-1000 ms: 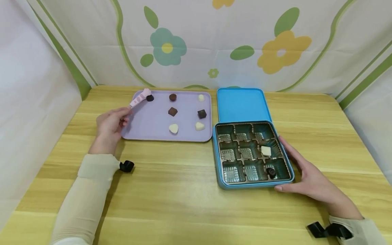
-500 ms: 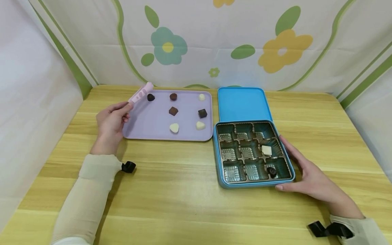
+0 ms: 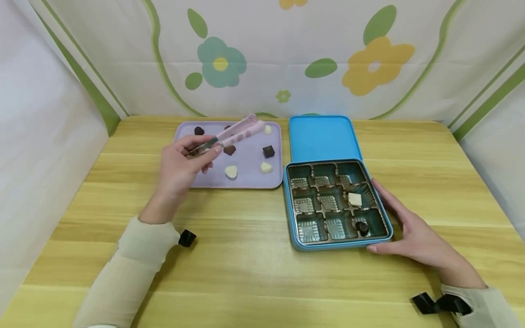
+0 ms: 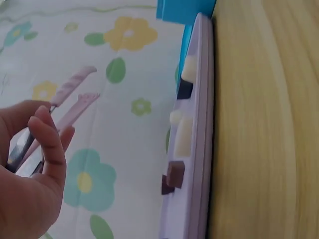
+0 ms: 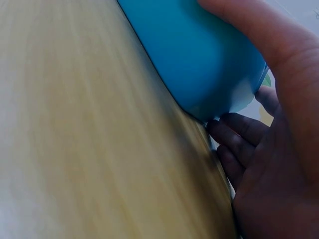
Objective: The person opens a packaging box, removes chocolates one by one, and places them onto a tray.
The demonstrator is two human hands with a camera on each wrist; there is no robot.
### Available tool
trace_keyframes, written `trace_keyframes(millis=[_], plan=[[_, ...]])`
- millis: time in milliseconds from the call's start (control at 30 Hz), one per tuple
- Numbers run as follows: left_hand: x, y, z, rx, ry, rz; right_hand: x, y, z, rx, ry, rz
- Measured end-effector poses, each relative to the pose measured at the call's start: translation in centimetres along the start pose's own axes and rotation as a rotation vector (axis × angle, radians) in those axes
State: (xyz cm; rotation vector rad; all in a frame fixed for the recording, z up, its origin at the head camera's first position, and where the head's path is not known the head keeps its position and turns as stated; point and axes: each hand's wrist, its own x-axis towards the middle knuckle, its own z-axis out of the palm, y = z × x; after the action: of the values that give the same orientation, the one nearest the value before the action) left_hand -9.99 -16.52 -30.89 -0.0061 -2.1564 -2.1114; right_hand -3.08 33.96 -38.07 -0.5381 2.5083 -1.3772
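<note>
My left hand (image 3: 176, 171) pinches a pair of pink tongs (image 3: 242, 130) over the lilac tray (image 3: 251, 178). In the left wrist view the two tips of the tongs (image 4: 76, 84) stand apart with nothing between them. Several dark, brown and white chocolates lie on the tray, among them a dark square chocolate (image 3: 268, 151) and a white chocolate (image 3: 231, 171). My right hand (image 3: 418, 237) holds the near right corner of a blue tin (image 3: 290, 223), thumb at the front, fingers along the right side. The tin's compartments hold a white square chocolate (image 3: 354, 199) and a dark round chocolate (image 3: 362, 228).
A blue lid (image 3: 324, 136) lies behind the tin, flat on the wooden table (image 3: 254, 273). The tray stands left of the tin, close beside it. Behind the table hangs a flowered cloth (image 3: 262, 68).
My left hand has moved right with the tongs, from the tray's left edge to over its middle. The dark chocolate at the tray's far left stays in place. My right hand keeps its hold.
</note>
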Motion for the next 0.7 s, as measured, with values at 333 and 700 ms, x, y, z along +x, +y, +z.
trace_keyframes(millis=[333, 700], plan=[[-1.8, 2.1, 5.1, 0.223, -0.277, 0.206, 0.1, 0.0, 0.0, 0.006, -0.002, 0.008], [-3.0, 3.1, 11.7, 0.349, -0.65, 0.387, 0.0, -0.1, 0.4, -0.018, 0.009, 0.009]])
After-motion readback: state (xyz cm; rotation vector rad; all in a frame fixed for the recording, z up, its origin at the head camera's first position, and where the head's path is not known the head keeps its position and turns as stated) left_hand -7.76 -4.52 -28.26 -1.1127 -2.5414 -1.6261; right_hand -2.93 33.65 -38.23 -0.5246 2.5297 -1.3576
